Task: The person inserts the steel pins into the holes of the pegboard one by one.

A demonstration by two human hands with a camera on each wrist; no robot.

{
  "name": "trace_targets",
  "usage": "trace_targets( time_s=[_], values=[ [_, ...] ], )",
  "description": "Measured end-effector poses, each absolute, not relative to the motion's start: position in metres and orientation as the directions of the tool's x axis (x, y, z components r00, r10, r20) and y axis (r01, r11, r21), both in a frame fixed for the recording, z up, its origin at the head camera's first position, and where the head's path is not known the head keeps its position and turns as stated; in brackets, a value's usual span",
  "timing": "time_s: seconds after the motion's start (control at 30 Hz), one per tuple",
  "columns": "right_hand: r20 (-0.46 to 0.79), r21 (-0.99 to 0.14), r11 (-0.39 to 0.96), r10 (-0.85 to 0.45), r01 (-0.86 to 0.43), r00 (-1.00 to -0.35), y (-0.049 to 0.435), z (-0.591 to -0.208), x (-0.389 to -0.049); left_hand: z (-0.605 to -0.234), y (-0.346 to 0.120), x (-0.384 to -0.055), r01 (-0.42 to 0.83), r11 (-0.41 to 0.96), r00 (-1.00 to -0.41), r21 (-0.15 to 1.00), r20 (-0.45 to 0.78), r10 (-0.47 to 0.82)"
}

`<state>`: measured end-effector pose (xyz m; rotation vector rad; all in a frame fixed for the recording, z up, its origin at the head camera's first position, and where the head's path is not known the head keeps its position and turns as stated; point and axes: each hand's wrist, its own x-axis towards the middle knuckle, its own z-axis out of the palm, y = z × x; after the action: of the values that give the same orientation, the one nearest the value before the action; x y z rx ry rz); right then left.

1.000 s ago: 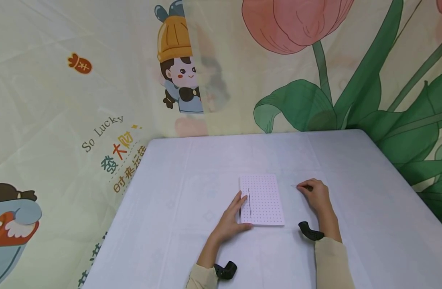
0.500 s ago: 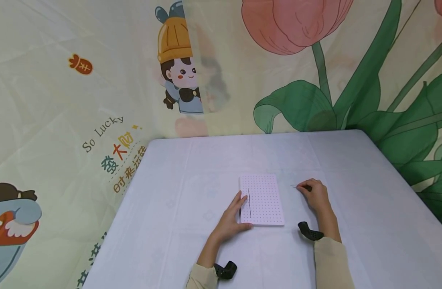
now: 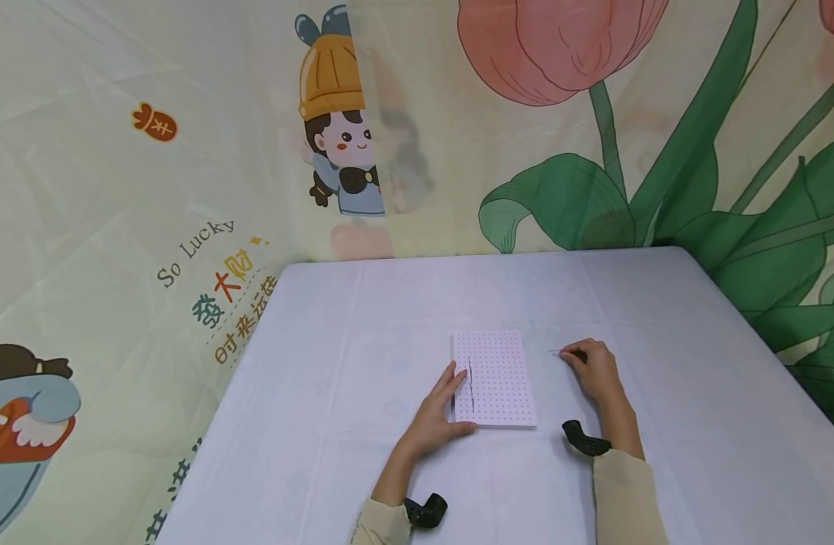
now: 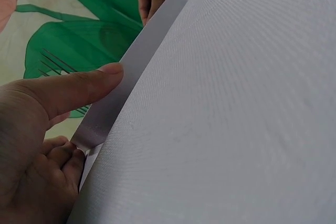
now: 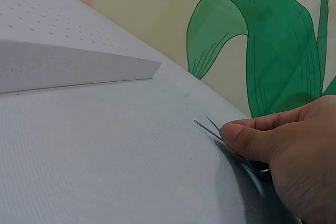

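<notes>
A white perforated board (image 3: 497,378) lies on the table. Several thin metal pins (image 4: 51,62) stand up from it near its left edge. My left hand (image 3: 432,420) rests against the board, thumb on the near edge and outstretched fingers at the left edge, beside the pins. To the right of the board, my right hand (image 3: 596,369) is apart from it, low over the tablecloth. Thumb and forefinger pinch two thin pointed metal prongs (image 5: 209,130), which stick out toward the board. The rest of that metal is hidden in the fingers, so I cannot tell its kind.
A white cloth covers the table (image 3: 362,318), whose far edge meets a printed curtain (image 3: 417,136). Each wrist bears a black camera mount, one by the left sleeve (image 3: 427,510) and one by the right (image 3: 586,437).
The head view has tilted up very slightly. Both hands, the board and the prongs keep their places.
</notes>
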<state>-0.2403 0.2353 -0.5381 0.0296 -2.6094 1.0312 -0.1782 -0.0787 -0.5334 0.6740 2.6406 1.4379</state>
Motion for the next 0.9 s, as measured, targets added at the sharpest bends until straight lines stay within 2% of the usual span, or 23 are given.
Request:
trace_targets(
  time_s=[0.2, 0.33, 0.57, 0.77, 0.83, 0.9],
  values=[
    [0.322, -0.700, 0.696, 0.107, -0.160, -0.941, 0.226, -0.537, -0.241, -0.533, -0.079, -0.177, 0.347, 0.468, -0.902, 0.813, 0.152, 0.403],
    [0.356, -0.754, 0.619, 0.109, -0.217, -0.928, 0.209, -0.533, -0.243, -0.535, -0.079, -0.178, 0.332, 0.476, -0.907, 0.815, 0.137, 0.399],
    [0.397, -0.862, 0.380, 0.098, -0.335, -0.912, 0.172, -0.527, -0.243, -0.537, -0.080, -0.180, 0.321, 0.484, -0.908, 0.814, 0.119, 0.402],
    [0.444, -0.891, 0.138, 0.077, -0.432, -0.893, 0.144, -0.524, -0.244, -0.537, -0.081, -0.179, 0.331, 0.475, -0.904, 0.816, 0.129, 0.407],
    [0.448, -0.893, 0.085, 0.058, -0.442, -0.892, 0.136, -0.523, -0.244, -0.537, -0.081, -0.179, 0.338, 0.469, -0.902, 0.816, 0.138, 0.410],
    [0.441, -0.895, 0.086, 0.033, -0.437, -0.897, 0.129, -0.523, -0.243, -0.537, -0.082, -0.179, 0.346, 0.465, -0.899, 0.815, 0.146, 0.413]
  ],
)
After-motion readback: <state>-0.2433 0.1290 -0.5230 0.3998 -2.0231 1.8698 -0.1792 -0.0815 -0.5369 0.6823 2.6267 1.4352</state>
